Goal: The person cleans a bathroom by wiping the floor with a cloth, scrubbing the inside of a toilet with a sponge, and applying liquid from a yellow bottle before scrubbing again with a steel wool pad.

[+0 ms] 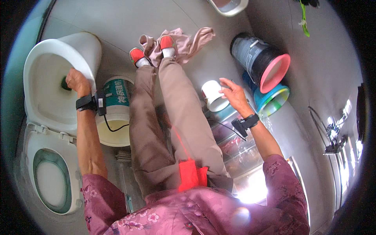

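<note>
My left hand (78, 81), fingers curled in, is over the inner edge of a white toilet bowl (44, 88). Nothing shows in its grip, though the underside of the fingers is hidden. A dark green patch in the bowl shows just beside the knuckles. My right hand (234, 95) hangs in the air with its fingers apart and holds nothing. Closest to it is a white tub (212, 92), partly overlapped by the fingertips. Under and around my red shoes lies a crumpled pink cloth (188, 44) on the grey tiled floor (117, 17).
A white bucket with a green label (114, 117) stands between toilet and legs. The raised toilet seat (38, 182) leans back. At right are a black bucket (249, 55) with a pink basin (275, 73), a blue-green basin (273, 101), and a clear drawer unit (235, 147). Cables run from both wrist straps.
</note>
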The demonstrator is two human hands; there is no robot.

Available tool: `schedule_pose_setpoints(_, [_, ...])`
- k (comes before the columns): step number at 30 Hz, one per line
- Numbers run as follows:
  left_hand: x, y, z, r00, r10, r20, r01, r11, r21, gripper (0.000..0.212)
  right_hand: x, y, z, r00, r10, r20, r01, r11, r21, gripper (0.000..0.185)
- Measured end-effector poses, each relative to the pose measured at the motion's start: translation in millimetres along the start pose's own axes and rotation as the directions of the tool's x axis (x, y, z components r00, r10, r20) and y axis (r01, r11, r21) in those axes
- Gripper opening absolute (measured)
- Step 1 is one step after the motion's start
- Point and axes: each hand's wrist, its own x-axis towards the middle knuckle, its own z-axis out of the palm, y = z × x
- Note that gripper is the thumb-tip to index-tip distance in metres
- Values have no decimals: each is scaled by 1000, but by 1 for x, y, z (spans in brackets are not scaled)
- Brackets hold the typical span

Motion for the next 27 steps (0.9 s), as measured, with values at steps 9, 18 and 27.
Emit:
schedule_pose_setpoints(9, [49,-48,2,996,6,91,5,992,-129,34,-31,54,27,995,95,6,-95,986,136,34])
schedule_pose_setpoints(18, [5,3,-25,970,-2,242,108,899,-424,26,-14,141,29,950,299,-85,-268,926,266,36])
schedule_pose_setpoints(27, [55,-33,-39,962,37,271,40,962,-272,26,7,209,117,909,416,9,-369,798,476,34])
